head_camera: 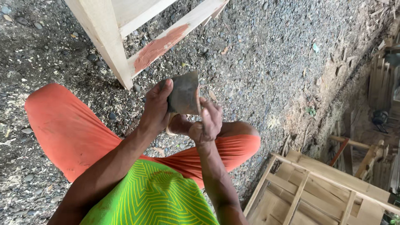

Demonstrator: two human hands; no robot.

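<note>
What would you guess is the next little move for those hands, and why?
Probably carry more paste to the wooden frame. The left hand holds a dark flat piece, the right hand works a thin tool along its edge, and the rail just ahead already bears a reddish-brown smear over part of its length.

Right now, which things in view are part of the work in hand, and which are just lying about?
In hand:
- left hand holding the dark flat piece
- right hand gripping a thin tool at its edge
- wooden frame with a reddish-brown filler patch

Lying about:
- slatted wooden frame
- stacked timber
- gravel ground
</note>
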